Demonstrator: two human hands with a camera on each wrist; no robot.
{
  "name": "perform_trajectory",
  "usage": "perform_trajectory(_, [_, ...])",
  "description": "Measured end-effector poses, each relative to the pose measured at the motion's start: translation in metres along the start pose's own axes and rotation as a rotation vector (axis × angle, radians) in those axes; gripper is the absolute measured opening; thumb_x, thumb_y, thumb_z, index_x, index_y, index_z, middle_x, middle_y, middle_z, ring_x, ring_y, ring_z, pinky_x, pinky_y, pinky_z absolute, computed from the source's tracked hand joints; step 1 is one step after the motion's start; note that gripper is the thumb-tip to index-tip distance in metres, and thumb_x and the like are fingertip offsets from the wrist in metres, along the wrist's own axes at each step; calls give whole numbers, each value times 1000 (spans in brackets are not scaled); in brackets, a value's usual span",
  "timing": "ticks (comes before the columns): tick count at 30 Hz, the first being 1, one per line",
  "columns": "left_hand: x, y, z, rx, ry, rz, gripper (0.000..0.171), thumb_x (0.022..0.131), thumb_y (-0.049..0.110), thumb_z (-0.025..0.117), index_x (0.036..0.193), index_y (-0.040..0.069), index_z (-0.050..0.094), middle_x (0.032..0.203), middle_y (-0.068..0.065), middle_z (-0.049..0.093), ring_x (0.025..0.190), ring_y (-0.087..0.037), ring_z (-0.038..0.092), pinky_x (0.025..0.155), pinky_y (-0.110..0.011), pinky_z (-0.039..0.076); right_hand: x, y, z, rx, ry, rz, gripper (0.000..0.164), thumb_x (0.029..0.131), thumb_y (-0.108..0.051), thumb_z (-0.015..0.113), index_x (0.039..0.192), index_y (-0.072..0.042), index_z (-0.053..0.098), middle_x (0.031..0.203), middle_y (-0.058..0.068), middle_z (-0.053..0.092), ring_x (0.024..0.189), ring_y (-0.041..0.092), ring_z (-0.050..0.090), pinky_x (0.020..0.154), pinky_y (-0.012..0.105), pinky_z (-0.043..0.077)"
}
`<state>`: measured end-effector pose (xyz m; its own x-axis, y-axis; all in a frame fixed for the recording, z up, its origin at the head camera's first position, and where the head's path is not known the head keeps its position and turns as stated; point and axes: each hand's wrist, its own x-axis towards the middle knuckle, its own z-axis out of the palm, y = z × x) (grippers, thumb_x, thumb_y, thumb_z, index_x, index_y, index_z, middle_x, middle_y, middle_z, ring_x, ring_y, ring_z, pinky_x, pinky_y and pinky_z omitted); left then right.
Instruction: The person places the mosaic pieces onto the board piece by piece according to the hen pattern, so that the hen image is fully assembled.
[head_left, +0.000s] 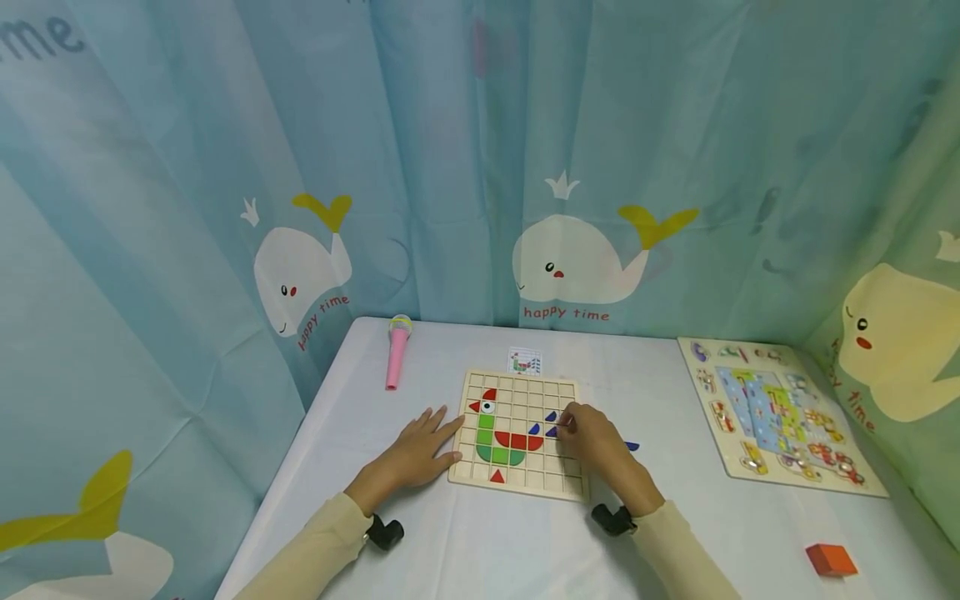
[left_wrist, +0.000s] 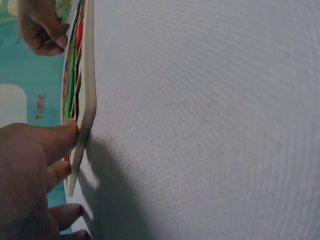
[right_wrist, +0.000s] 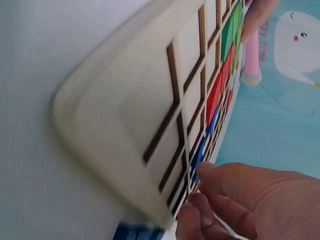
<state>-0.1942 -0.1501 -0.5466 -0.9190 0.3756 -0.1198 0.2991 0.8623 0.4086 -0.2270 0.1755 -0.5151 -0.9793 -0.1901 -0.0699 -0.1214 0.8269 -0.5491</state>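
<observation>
A wooden grid board (head_left: 517, 490) lies on the table, with red, green and blue flat pieces forming a bird shape with a round eye piece (head_left: 487, 407). My left hand (head_left: 420, 450) rests spread at the board's left edge, its thumb touching the rim. Over the right side of the board, my right hand (head_left: 592, 437) has thumb and fingers pinched together beside several blue pieces (head_left: 551, 416). A blue piece (right_wrist: 198, 160) shows at the thumb tip in the right wrist view; the fingers partly hide it. A red triangle (head_left: 497, 477) sits in the bottom row.
A small picture card (head_left: 524, 361) lies behind the board. Loose blue pieces (right_wrist: 137, 231) lie right of the board, mostly behind the right hand. A pink toy microphone (head_left: 396, 358) lies back left, a peg puzzle board (head_left: 731, 462) at right, an orange block (head_left: 831, 560) front right.
</observation>
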Motion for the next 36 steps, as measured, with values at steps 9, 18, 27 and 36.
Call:
perform_trajectory(9, [0, 0, 1, 5, -4, -2, 66, 107, 47, 57, 165, 22, 39, 173, -16, 27, 162, -42, 18, 128, -63, 23, -11, 26, -21, -9, 22, 59, 19, 97, -10, 73, 109, 4, 66, 99, 19, 63, 81, 26, 60, 66, 38, 53])
perform_trajectory(18, [1, -1, 3, 14, -4, 1, 66, 107, 48, 57, 165, 22, 38, 173, -16, 28, 161, -43, 19, 127, -63, 24, -23, 61, -46, -40, -19, 100, 33, 96, -12, 75, 118, 9, 63, 111, 29, 60, 94, 35, 61, 81, 52, 55])
perform_trajectory(27, [1, -1, 3, 30, -3, -5, 67, 107, 48, 57, 166, 23, 38, 173, -16, 28, 161, -43, 20, 127, -63, 24, -37, 87, -49, -15, -33, 99, 18, 96, -12, 74, 103, 3, 65, 91, 11, 67, 82, 24, 59, 69, 37, 50])
perform_trajectory(36, [2, -1, 4, 20, -3, -9, 66, 107, 48, 57, 165, 24, 38, 173, -15, 28, 161, -42, 20, 128, -63, 23, -36, 94, -50, -5, -12, 102, 10, 99, -11, 69, 101, -2, 65, 92, 11, 70, 83, 24, 60, 70, 37, 49])
